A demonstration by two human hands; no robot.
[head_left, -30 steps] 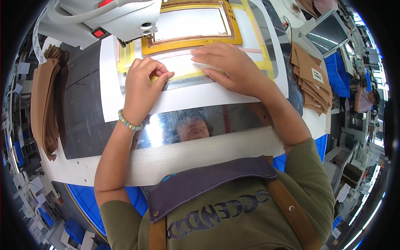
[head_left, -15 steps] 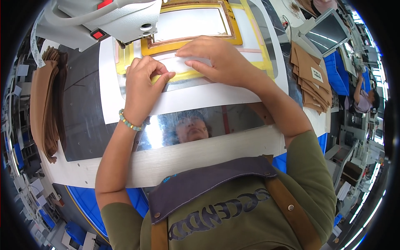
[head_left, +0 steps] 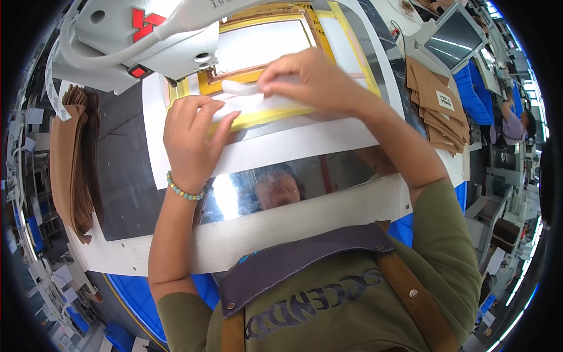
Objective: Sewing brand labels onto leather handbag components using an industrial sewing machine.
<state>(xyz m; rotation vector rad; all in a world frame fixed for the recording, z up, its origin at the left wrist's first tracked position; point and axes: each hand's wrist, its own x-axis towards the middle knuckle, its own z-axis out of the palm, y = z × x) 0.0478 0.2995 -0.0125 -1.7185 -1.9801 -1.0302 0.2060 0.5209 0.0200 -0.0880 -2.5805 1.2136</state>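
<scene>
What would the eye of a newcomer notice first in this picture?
Probably the white machine at the upper left, with its bright red mark. Next comes the yellow frame at the top centre, at whose near edge the right hand holds a curved white strip. A mirror-like metal plate shines in the middle.

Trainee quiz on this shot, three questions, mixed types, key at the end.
1. True or false: the left hand has a beaded bracelet at its wrist.
2. What does the right hand hold?
A) a metal ruler
B) a curved white strip
C) a pair of scissors
3. Fill in: the brown stack bearing a white label lies on the person's ____ side.

Key: 1. True. 2. B. 3. right.
</scene>
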